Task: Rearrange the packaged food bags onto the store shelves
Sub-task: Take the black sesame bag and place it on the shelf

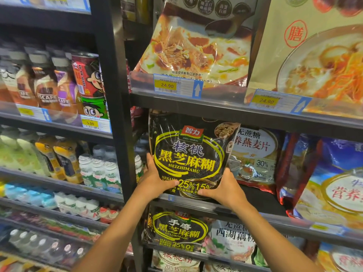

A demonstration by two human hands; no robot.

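A black bag of sesame paste with yellow lettering stands upright at the left end of the middle shelf. My left hand grips its lower left corner and my right hand grips its lower right corner, thumbs across the front. Just to its right stands an oat flakes bag, partly hidden behind the black bag. Further right a blue and red cereal bag leans on the same shelf.
Two large noodle-picture bags fill the shelf above, with price tags reading 24.90. Below sits another black sesame bag beside a white bag. A black upright post separates shelves of drink bottles on the left.
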